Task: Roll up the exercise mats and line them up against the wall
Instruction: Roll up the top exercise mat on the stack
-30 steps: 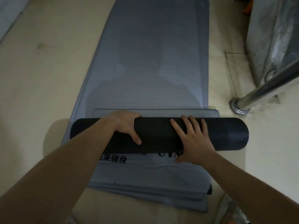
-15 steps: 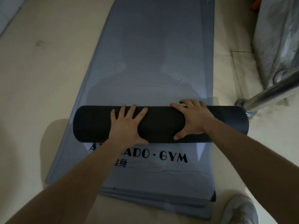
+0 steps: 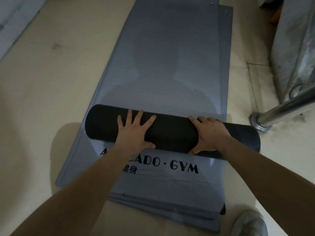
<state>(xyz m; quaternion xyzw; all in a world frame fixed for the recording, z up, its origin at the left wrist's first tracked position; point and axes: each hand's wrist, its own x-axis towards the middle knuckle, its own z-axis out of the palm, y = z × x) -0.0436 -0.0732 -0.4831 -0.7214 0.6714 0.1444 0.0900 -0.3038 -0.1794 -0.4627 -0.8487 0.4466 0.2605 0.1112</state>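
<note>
In the centre of the frame, a dark rolled mat (image 3: 172,132) lay crosswise on a stack of flat grey mats (image 3: 170,57) spread lengthwise on the pale floor (image 3: 51,79). The roll's left end sat within the stack's left edge. Its right end overhung the right edge, near the base of a steel pole (image 3: 286,108) that slanted in from the right of the frame.

The left hand (image 3: 134,133) pressed on top of the roll left of centre. Its grip was apart, with the fingers straight and spread toward the far side and the thumb along the near side. The right hand (image 3: 210,133) lay right of centre. Its grip was clamped on the roll, the fingers curled over the far side and the thumb tucked under the near side.

Below the roll, black lettering (image 3: 184,167) ending in "GYM" showed on the exposed mat surface, partly hidden by the left forearm. At the lower right a light shoe (image 3: 250,223) stood on the floor beside the stack's near corner. At the upper right stood a large object under a pale cover (image 3: 293,48).
</note>
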